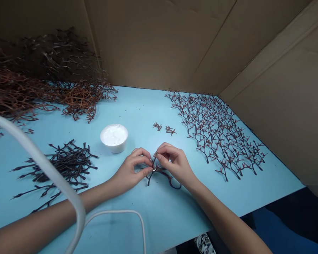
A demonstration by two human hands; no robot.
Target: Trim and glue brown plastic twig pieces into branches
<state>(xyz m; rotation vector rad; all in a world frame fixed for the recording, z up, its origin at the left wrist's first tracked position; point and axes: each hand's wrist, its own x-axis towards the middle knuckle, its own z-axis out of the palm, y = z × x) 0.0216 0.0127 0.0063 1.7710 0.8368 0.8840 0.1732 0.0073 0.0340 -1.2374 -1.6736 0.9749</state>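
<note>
My left hand (136, 167) and my right hand (175, 162) meet over the middle of the table. Between their pinched fingertips is a small dark artificial twig (148, 181), forked, with its lower end pointing down toward the tabletop. The fingers hide part of it. Beneath my right hand lie what look like scissors (171, 181), showing a dark red ring handle. Just beyond my left hand stands a white bowl (113, 144) holding a thick white substance. Two small clusters of reddish-brown sprigs (157, 126) lie past my fingertips.
Rows of forked twigs (212, 127) cover the table's right side. A heap of dark stems (66, 162) lies at left, with brown branch piles (76, 98) behind. Cardboard walls (159, 42) enclose the back and right. White tubing (50, 169) crosses the left foreground.
</note>
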